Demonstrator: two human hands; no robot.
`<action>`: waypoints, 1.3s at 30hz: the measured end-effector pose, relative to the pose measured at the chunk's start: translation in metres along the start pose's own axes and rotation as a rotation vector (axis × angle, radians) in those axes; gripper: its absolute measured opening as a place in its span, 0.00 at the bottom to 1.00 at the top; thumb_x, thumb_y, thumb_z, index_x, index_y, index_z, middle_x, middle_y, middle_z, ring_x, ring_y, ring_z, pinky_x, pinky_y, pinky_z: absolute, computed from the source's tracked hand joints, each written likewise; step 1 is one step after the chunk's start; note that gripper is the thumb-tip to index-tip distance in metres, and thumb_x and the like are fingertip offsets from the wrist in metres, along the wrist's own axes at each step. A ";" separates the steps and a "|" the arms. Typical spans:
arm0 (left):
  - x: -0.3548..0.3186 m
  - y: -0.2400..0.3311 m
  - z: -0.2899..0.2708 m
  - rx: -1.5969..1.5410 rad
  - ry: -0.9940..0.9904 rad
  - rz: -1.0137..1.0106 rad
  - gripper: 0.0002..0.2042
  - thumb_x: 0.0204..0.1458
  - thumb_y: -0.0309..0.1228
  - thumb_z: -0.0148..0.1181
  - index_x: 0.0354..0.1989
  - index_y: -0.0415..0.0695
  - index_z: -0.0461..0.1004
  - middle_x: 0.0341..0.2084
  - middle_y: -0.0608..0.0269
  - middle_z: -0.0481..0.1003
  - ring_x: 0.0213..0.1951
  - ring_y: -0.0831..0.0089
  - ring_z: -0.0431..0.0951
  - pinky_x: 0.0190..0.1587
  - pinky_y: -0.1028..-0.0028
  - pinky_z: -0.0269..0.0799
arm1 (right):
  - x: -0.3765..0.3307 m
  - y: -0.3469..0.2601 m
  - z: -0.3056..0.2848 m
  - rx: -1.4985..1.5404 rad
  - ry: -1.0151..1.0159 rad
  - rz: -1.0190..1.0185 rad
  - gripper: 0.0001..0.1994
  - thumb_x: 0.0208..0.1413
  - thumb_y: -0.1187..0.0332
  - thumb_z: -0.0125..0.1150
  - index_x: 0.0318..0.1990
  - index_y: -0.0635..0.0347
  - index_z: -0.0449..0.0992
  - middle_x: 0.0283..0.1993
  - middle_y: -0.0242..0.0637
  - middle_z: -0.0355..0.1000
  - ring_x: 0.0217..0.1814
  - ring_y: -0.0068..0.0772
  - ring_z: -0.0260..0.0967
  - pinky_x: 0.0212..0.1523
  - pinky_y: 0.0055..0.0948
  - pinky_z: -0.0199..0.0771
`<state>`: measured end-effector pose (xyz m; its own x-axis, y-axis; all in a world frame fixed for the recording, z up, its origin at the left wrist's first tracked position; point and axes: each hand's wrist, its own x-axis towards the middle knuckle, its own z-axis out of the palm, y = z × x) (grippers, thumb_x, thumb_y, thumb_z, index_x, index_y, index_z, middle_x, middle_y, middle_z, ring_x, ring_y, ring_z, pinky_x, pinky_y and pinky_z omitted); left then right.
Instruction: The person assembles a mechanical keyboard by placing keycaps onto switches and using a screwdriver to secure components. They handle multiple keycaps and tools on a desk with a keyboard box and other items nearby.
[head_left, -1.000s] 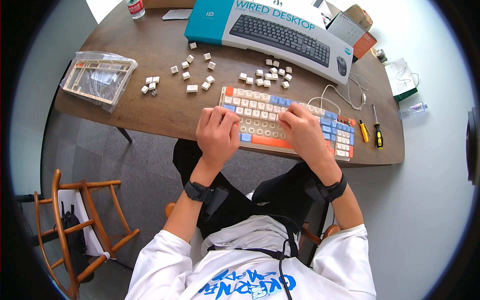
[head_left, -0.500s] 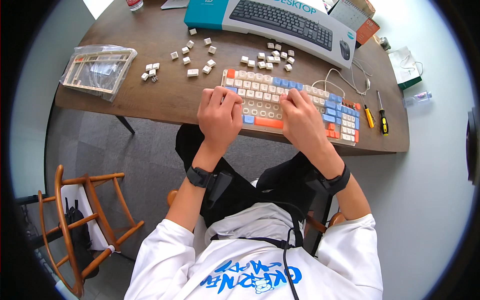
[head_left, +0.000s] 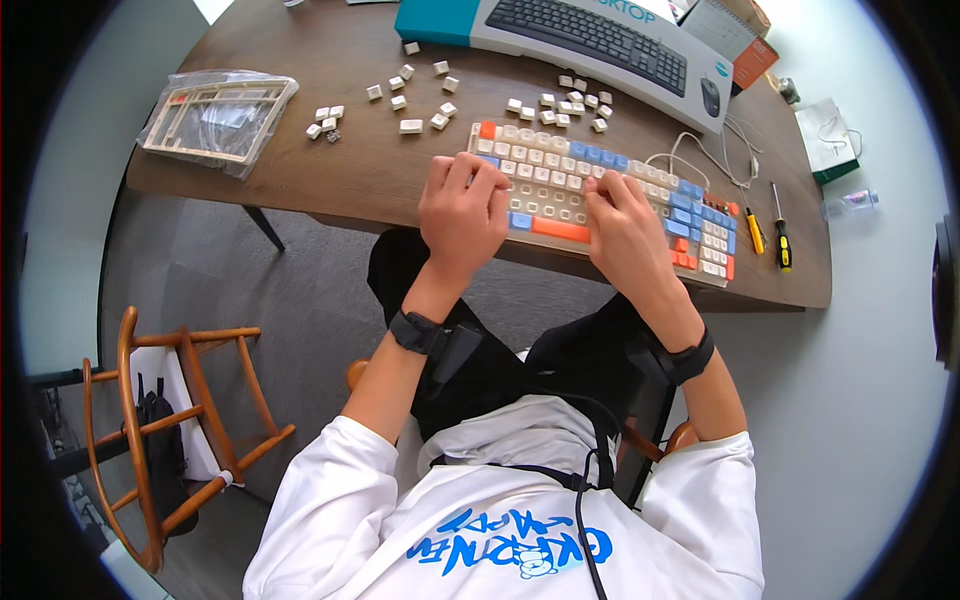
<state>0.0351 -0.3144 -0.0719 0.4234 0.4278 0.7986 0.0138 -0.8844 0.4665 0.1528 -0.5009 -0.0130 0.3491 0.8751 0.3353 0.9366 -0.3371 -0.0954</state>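
Note:
A keyboard (head_left: 560,231) with white, blue and orange keycaps lies along the table's near edge. Bare switch sockets show in its lower rows, between my hands. My left hand (head_left: 465,207) is closed at the keyboard's left end, its bent fingers over the edge keys and the thumb mostly hidden. Over the middle of the board, my right hand (head_left: 628,222) has its thumb and fingers pressed together in a pinch against the keys. Whatever sits between those fingertips is hidden. Loose white keycaps (head_left: 411,126) are scattered beyond the keyboard.
A bagged keyboard frame (head_left: 225,120) lies at the left. Across the back stands a keyboard box (head_left: 600,50). A white cable (head_left: 690,145) loops behind the keyboard. Two screwdrivers (head_left: 783,240) lie at the right, near a clear bottle (head_left: 850,204). A wooden chair (head_left: 190,420) stands left.
The whole scene sits farther right and slightly higher in the view. Both hands keep nearly the same places on the keyboard.

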 end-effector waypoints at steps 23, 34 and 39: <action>-0.004 -0.005 0.000 0.006 -0.009 0.006 0.04 0.47 0.24 0.66 0.29 0.48 0.77 0.33 0.68 0.74 0.40 0.63 0.75 0.42 0.64 0.77 | 0.056 -0.030 -0.026 0.083 0.073 -0.040 0.20 0.62 0.65 0.74 0.26 0.65 0.69 0.28 0.42 0.69 0.25 0.45 0.66 0.28 0.42 0.64; -0.002 -0.004 -0.002 -0.020 0.009 0.019 0.03 0.47 0.26 0.66 0.29 0.46 0.77 0.33 0.65 0.74 0.41 0.62 0.76 0.43 0.63 0.76 | 0.176 -0.026 -0.037 0.132 -0.026 -0.220 0.04 0.64 0.72 0.66 0.41 0.61 0.83 0.33 0.43 0.80 0.33 0.50 0.81 0.35 0.43 0.79; -0.003 -0.005 0.001 -0.005 0.042 0.029 0.05 0.46 0.23 0.66 0.28 0.47 0.77 0.31 0.68 0.74 0.38 0.64 0.76 0.40 0.66 0.77 | 0.206 -0.036 -0.027 0.042 -0.057 -0.323 0.03 0.64 0.74 0.65 0.42 0.61 0.83 0.35 0.43 0.81 0.34 0.47 0.81 0.36 0.41 0.80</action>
<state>0.0343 -0.3112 -0.0770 0.3850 0.4094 0.8272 -0.0028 -0.8957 0.4446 0.1902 -0.3181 0.0851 0.0334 0.9527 0.3020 0.9992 -0.0252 -0.0311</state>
